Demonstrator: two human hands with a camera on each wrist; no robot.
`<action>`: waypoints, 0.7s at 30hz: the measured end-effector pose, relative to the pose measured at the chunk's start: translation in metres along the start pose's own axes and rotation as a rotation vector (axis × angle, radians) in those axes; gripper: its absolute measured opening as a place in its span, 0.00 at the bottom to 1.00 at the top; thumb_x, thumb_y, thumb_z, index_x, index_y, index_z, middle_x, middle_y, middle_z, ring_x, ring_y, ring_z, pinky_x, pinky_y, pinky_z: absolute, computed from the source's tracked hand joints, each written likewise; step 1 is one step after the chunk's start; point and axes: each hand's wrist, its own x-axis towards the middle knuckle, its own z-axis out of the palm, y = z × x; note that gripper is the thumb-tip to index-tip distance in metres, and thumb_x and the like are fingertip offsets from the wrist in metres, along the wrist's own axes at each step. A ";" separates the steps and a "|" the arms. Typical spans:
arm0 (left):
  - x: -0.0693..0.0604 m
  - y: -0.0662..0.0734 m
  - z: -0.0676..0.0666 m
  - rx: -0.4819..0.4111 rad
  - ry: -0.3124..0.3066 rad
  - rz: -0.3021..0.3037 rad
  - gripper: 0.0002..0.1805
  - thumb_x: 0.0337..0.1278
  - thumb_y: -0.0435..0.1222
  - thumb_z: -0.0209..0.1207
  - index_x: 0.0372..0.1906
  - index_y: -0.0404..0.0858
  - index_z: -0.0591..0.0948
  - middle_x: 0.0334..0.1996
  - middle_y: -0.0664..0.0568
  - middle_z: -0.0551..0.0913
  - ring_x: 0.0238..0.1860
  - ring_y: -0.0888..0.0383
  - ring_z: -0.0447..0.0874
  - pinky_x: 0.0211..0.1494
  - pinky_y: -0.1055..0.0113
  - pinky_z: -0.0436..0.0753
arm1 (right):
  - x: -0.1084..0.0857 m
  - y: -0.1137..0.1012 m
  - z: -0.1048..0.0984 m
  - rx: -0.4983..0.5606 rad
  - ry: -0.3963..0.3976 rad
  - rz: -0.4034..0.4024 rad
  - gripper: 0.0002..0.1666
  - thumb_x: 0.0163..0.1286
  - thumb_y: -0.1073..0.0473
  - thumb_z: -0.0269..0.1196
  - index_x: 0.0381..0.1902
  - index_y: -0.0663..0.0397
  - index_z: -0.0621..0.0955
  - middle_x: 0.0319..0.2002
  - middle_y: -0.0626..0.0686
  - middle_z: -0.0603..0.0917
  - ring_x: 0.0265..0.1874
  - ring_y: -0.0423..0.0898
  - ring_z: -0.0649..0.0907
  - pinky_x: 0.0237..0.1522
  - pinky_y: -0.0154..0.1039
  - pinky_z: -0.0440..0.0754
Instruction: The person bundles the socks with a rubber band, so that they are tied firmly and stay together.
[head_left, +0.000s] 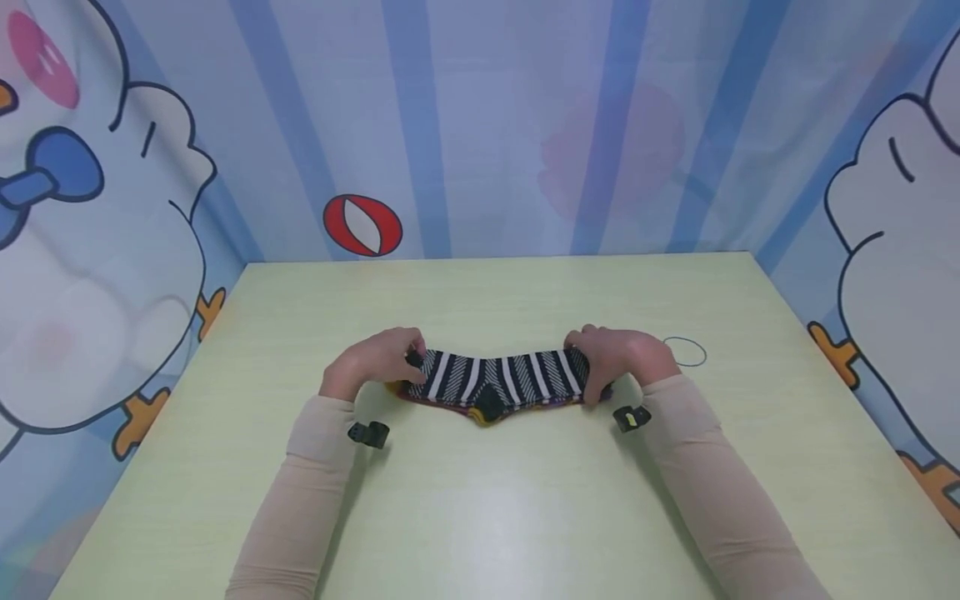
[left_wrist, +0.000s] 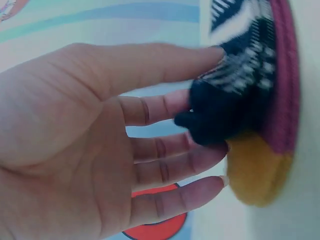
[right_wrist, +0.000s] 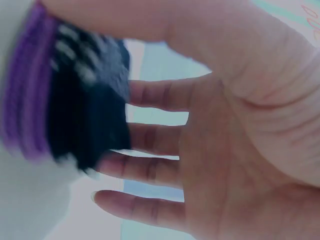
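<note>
Nearest you, your left sleeve [head_left: 303, 500] and right sleeve [head_left: 731, 492] run in over bare table [head_left: 480, 517], with a small black device [head_left: 369, 434] at the left cuff and another black device [head_left: 632, 418] at the right; a careless sweep inward could drag either one against the fabric. Just beyond, mid-table, the striped sock [head_left: 525, 375] lies sideways between your hands, on top of coloured layers [head_left: 483, 418] whose mustard, burgundy and purple edges poke out along the side facing you. Your left hand [head_left: 378, 354] pinches the left end, and in the left wrist view the thumb presses the striped knit while the fingers stand behind the black tip. Your right hand [head_left: 611, 354] holds the other end the same way, thumb across the near edge and fingers on the far side. You cannot tell from here how many of the lower layers either pinch takes in; the mustard end seems to sit outside the left fingers, and the purple edges outside the right. The likeliest trouble, then, is the top sliding off the rest if you lift or pull, since the grip looks shallow. Uneven tension could also skew the stack or stretch the knit. Just past your right wrist lies a thin dark loop [head_left: 706, 353], which a backward swing of that arm might snag or push away. Farthest off hangs the striped blue backdrop [head_left: 510, 125], clear of both hands.
</note>
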 end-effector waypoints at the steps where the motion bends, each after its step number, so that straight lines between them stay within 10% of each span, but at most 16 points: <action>1: -0.001 0.003 -0.001 0.008 0.012 0.007 0.20 0.60 0.38 0.67 0.53 0.35 0.76 0.49 0.43 0.76 0.48 0.48 0.73 0.50 0.56 0.76 | -0.003 0.003 -0.002 0.021 0.004 -0.003 0.56 0.45 0.51 0.80 0.70 0.58 0.67 0.57 0.59 0.74 0.53 0.54 0.75 0.53 0.53 0.76; 8: 0.004 0.034 0.002 0.055 0.116 0.062 0.25 0.64 0.44 0.64 0.60 0.34 0.76 0.58 0.38 0.73 0.54 0.46 0.71 0.61 0.52 0.75 | -0.026 0.025 -0.018 0.148 0.053 0.015 0.55 0.48 0.52 0.77 0.71 0.64 0.66 0.63 0.66 0.72 0.60 0.62 0.74 0.56 0.58 0.74; 14: 0.020 0.064 0.011 0.096 0.086 0.141 0.25 0.65 0.44 0.64 0.60 0.34 0.76 0.58 0.39 0.74 0.52 0.49 0.73 0.58 0.55 0.76 | -0.041 0.044 -0.024 0.188 0.083 0.078 0.49 0.57 0.52 0.74 0.69 0.70 0.66 0.63 0.71 0.72 0.61 0.66 0.73 0.58 0.61 0.72; 19: 0.033 0.092 0.018 0.141 0.062 0.189 0.25 0.65 0.44 0.64 0.60 0.34 0.76 0.55 0.40 0.74 0.48 0.51 0.74 0.56 0.57 0.77 | -0.049 0.060 -0.028 0.154 0.146 0.078 0.32 0.68 0.59 0.64 0.62 0.76 0.72 0.60 0.73 0.74 0.61 0.69 0.73 0.59 0.61 0.73; 21: 0.038 0.102 0.021 0.158 0.052 0.207 0.24 0.65 0.44 0.64 0.59 0.34 0.77 0.53 0.41 0.74 0.46 0.51 0.74 0.54 0.57 0.77 | -0.050 0.067 -0.029 0.141 0.168 0.083 0.18 0.70 0.61 0.61 0.48 0.74 0.80 0.43 0.68 0.81 0.45 0.63 0.81 0.49 0.54 0.79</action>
